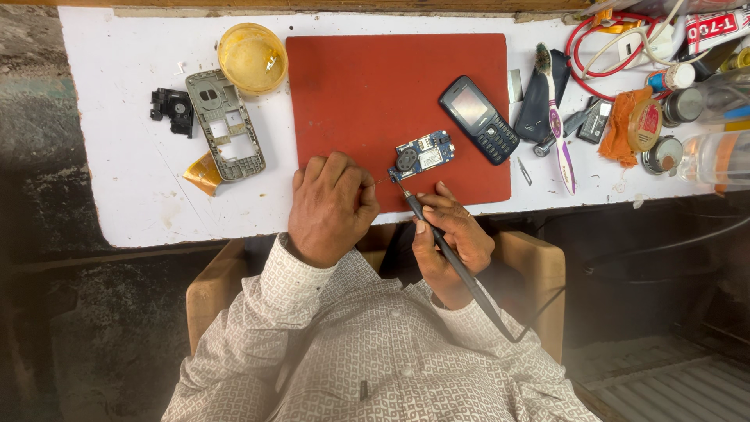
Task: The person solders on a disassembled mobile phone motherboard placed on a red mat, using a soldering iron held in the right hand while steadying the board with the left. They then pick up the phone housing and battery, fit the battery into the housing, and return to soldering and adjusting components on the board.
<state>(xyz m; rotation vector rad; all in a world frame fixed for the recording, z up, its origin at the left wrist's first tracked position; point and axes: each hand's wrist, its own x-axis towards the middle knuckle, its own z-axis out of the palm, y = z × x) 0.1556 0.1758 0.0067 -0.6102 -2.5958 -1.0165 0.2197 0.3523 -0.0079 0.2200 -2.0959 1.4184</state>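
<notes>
Head view: right hand [453,234] closed in a pen grip on a black soldering iron [453,262], cord trailing back over the patterned shirt, tip touching the near-left corner of the blue phone circuit board [423,155]. Left hand [332,205] curled into a loose fist, knuckles up, resting on the red mat [351,86] just left of the board; fingertips tucked under, can't tell if they pinch anything. Board lies on the mat's near edge, unclamped. Risk, my read: board could skid under tip pressure since nothing pins it; hot tip sits near the left fingers, burn possible; lingering heat could lift a pad. Further out: black keypad phone [480,119] on the mat, grey phone frame [225,123] and yellow dish [251,57] to the left on the white table [125,94], toothbrush [556,125] right.
</notes>
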